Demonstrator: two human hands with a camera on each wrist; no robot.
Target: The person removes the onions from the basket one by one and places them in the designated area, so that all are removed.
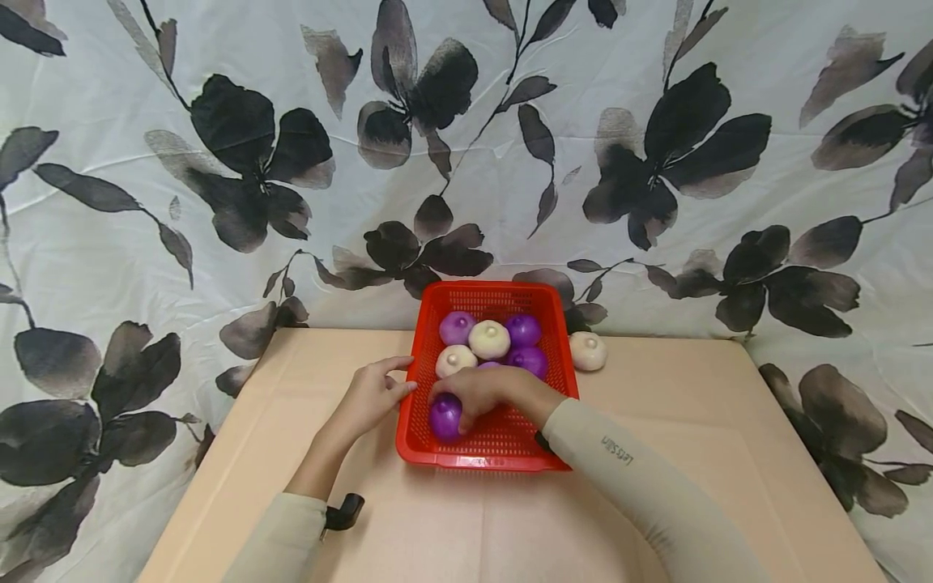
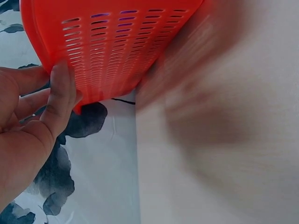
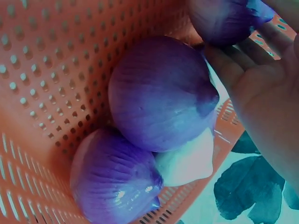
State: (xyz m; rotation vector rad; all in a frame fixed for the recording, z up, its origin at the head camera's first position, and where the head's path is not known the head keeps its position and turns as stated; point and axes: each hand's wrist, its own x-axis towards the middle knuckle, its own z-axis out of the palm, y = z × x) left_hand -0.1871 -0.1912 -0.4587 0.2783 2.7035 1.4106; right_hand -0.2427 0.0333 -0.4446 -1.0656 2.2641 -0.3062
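My right hand (image 1: 477, 394) reaches into a red plastic basket (image 1: 484, 461) and grips a purple onion (image 1: 446, 417) near its front left corner. In the right wrist view, fingers curve behind that onion (image 3: 226, 21) at the top right. My left hand (image 1: 372, 397) is at the basket's left side, thumb and fingertips touching the outside by the rim, as the left wrist view shows against the slotted wall (image 2: 117, 46). Farther back in the basket lie white onions (image 1: 489, 339) and several purple onions (image 1: 523, 329), one partly hidden by the right hand.
A single white onion (image 1: 587, 351) lies on the light tan table (image 1: 656, 389), just right of the basket. Behind the table hangs a white cloth (image 1: 539, 186) with dark flower prints. The basket stands at the table's back edge.
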